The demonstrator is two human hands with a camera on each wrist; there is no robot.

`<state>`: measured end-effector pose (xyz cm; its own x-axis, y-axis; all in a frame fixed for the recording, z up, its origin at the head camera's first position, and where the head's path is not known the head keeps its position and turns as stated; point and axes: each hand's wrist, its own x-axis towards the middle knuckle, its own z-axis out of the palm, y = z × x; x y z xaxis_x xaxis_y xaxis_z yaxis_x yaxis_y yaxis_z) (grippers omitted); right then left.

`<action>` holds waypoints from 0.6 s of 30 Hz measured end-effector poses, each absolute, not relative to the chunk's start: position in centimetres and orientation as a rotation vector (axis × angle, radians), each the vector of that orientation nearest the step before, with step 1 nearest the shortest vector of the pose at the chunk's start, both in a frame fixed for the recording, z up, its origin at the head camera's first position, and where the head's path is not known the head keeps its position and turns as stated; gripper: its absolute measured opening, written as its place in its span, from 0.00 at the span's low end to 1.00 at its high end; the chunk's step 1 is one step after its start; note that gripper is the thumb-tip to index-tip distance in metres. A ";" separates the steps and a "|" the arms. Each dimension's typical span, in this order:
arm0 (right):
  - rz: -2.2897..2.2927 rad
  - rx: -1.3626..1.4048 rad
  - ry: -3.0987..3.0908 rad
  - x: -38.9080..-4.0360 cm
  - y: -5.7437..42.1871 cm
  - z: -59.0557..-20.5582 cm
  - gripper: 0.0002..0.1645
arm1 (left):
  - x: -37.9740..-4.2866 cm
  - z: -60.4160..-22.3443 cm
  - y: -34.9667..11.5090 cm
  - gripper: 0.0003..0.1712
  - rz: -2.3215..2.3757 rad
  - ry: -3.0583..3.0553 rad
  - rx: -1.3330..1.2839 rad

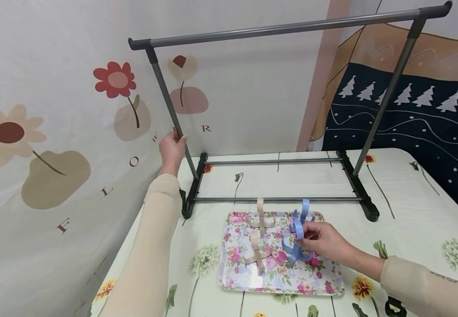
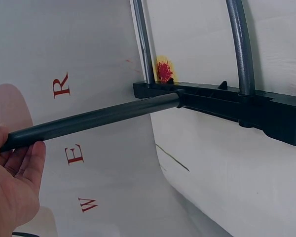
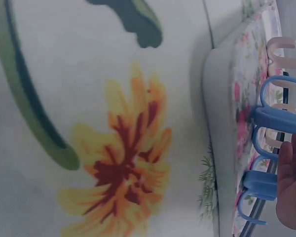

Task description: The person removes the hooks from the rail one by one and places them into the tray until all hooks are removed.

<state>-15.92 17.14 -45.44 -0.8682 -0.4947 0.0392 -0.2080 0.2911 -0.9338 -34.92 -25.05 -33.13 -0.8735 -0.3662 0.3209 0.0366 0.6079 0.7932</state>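
Note:
My left hand (image 1: pixel 172 152) grips the left upright (image 2: pixel 98 117) of a dark grey garment rack partway up, fingers and thumb around the tube. Over a floral tray (image 1: pixel 233 277), my right hand (image 1: pixel 326 242) pinches the upper hook of the nearer blue multi-prong hook (image 1: pixel 293 255), whose prongs spread low over the tray. Another blue hook (image 1: pixel 304 210) stands just behind it, partly overlapped. Two beige hooks of the same shape, a farther one (image 1: pixel 260 213) and a nearer one (image 1: pixel 255 246), stand on the tray's left half.
The rack's top bar (image 1: pixel 276 31) spans high above the table, and its black feet (image 1: pixel 367 207) rest on the flowered tablecloth (image 1: pixel 411 229). A low front crossbar (image 1: pixel 233 200) runs just behind the tray. Printed curtain (image 1: pixel 74 53) hangs close on the left and behind.

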 end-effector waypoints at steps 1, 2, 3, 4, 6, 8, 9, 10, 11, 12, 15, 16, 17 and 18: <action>-1.600 -0.642 2.307 -15.9 17.1 -45.6 0.04 | -34.9 -33.1 -25.0 0.14 -1.189 -2.377 0.260; -1.595 -0.639 2.310 -15.9 17.1 -45.7 0.04 | -34.9 -33.1 -25.0 0.14 -1.189 -2.377 0.260; -1.591 -0.639 2.316 -15.9 17.1 -45.8 0.05 | -34.9 -33.1 -25.0 0.14 -1.189 -2.377 0.260; -1.586 -0.640 2.320 -15.9 17.1 -45.9 0.05 | -34.9 -33.1 -25.0 0.14 -1.189 -2.376 0.260; -1.561 -0.651 2.337 -15.8 17.2 -46.0 0.05 | -34.9 -33.2 -25.0 0.14 -1.194 -2.376 0.258; -1.523 -0.679 2.370 -15.7 17.4 -46.0 0.07 | -34.9 -33.2 -25.0 0.14 -1.202 -2.375 0.259; -1.504 -0.689 2.387 -15.6 17.6 -46.0 0.10 | -34.9 -33.2 -25.0 0.14 -1.205 -2.375 0.260; -1.485 -0.695 2.404 -15.6 17.8 -45.9 0.13 | -34.9 -33.2 -25.0 0.14 -1.201 -2.379 0.258; -1.471 -0.700 2.420 -15.4 18.0 -45.8 0.16 | -34.9 -33.2 -25.0 0.14 -1.189 -2.386 0.256; -1.462 -0.706 2.432 -15.3 18.3 -45.7 0.19 | -34.9 -33.2 -25.1 0.14 -1.171 -2.393 0.252; -1.458 -0.712 2.465 -15.2 19.4 -45.2 0.24 | -34.8 -33.3 -25.2 0.14 -1.075 -2.442 0.225; -1.458 -0.722 2.487 -15.2 19.7 -45.0 0.25 | -34.7 -33.4 -25.3 0.14 -1.036 -2.467 0.214; -1.461 -0.729 2.511 -15.3 20.1 -44.8 0.25 | -34.6 -33.5 -25.3 0.14 -0.992 -2.495 0.203; -1.460 -0.742 2.543 -15.4 20.4 -44.7 0.24 | -34.5 -33.6 -25.4 0.15 -0.951 -2.523 0.197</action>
